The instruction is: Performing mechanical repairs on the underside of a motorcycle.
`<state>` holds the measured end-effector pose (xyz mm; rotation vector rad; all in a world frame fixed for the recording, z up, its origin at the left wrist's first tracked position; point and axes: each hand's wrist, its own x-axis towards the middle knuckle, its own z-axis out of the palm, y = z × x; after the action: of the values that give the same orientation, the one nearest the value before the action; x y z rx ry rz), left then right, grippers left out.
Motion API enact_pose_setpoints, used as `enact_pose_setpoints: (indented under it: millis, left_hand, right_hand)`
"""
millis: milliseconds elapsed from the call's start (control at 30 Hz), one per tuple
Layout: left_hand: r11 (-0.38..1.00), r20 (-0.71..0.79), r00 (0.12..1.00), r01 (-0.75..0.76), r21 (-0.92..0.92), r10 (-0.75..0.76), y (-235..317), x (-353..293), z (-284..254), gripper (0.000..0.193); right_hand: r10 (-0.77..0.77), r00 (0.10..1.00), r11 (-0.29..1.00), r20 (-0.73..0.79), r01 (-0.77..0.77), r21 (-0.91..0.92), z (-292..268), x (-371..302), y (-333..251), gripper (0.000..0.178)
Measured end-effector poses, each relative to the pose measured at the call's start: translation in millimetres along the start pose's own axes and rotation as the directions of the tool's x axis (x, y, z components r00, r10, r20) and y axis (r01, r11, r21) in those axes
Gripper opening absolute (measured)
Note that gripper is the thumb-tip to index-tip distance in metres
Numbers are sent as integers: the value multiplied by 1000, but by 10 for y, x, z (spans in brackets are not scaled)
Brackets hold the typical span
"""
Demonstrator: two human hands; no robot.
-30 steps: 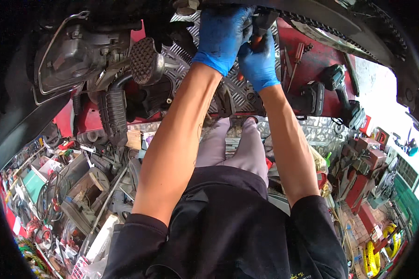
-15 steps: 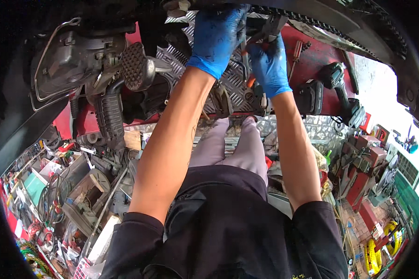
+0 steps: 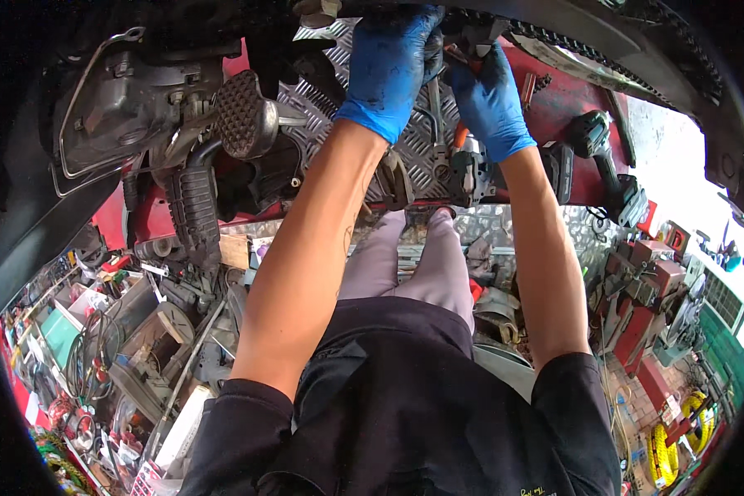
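Note:
Both my hands wear blue gloves smeared black and reach up to the dark underside of a motorcycle. My left hand (image 3: 388,74) is curled closed at the top of the view. What it grips is hidden behind the hand and the dark parts. Just to its right, my right hand (image 3: 492,103) is closed, fingers bent beside a dark metal part (image 3: 478,35). I cannot make out what lies in its fingers. Below the hands, a combination wrench (image 3: 437,124), an orange-handled tool (image 3: 460,135) and a metal part like a brake caliper (image 3: 471,178) lie on the tread plate (image 3: 417,161).
Left of my hands hang a ridged footpeg (image 3: 248,116) and engine casing (image 3: 124,116). A drive chain (image 3: 570,54) runs at upper right. On the red lift table (image 3: 583,95) lie a cordless power tool (image 3: 605,157) and a red-handled screwdriver (image 3: 527,89). Crowded bins (image 3: 66,322) stand lower left.
My right hand has shifted right and slightly up, and its wrist has moved off the caliper-like part, which shows more fully. My left hand has moved slightly right.

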<state>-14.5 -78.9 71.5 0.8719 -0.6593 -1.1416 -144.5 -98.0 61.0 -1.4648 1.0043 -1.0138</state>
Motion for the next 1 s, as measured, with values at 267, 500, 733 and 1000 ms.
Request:
enact_pose_setpoints:
  millis: [267, 500, 733, 1000]
  left_hand:
    - [999, -37, 999, -1, 33, 2, 27, -49, 0, 17]
    - [998, -61, 998, 2, 66, 2, 11, -47, 25, 17]
    - [995, -102, 995, 19, 101, -9, -14, -84, 6, 17]
    - [990, -127, 992, 21, 137, -3, 14, -17, 52, 17]
  right_hand:
    - [68, 997, 994, 44, -71, 81, -51, 26, 73, 41]
    - [67, 994, 970, 86, -85, 227, -94, 51, 323, 43]
    - [71, 997, 994, 42, -68, -82, -34, 4, 75, 46]
    - [13, 999, 999, 42, -15, 45, -6, 68, 182, 45]
